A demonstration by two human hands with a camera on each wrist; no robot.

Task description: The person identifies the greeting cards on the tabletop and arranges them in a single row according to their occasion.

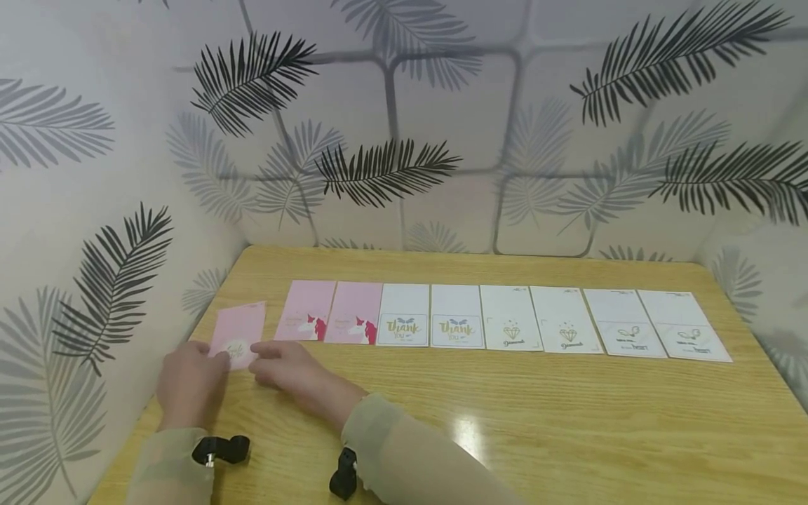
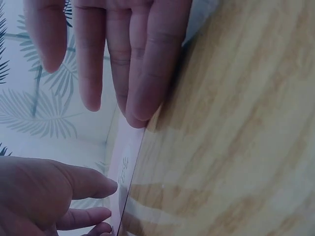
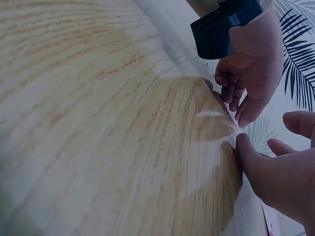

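A pink card (image 1: pixel 243 324) with gold lettering on a white round patch lies at the left end of the table, slightly turned. My left hand (image 1: pixel 189 379) is at its left side, the fingertips on the left edge and the thumb by the lower corner. From the other side my right hand (image 1: pixel 293 372) touches the right edge with its fingertips. In the left wrist view the left hand (image 2: pixel 44 196) is low at the left, and the right hand's fingers (image 2: pixel 150 73) hang straight from above. The right wrist view has the right thumb (image 3: pixel 248 152) against the card's edge.
A row of cards runs right along the table (image 1: pixel 505 421): two pink unicorn cards (image 1: pixel 306 308), two thank-you cards (image 1: pixel 404 315), two diamond cards (image 1: pixel 511 315) and two cards with small drawings (image 1: pixel 625 322). Leaf-patterned wall (image 1: pixel 454 119) borders the table at the back and left.
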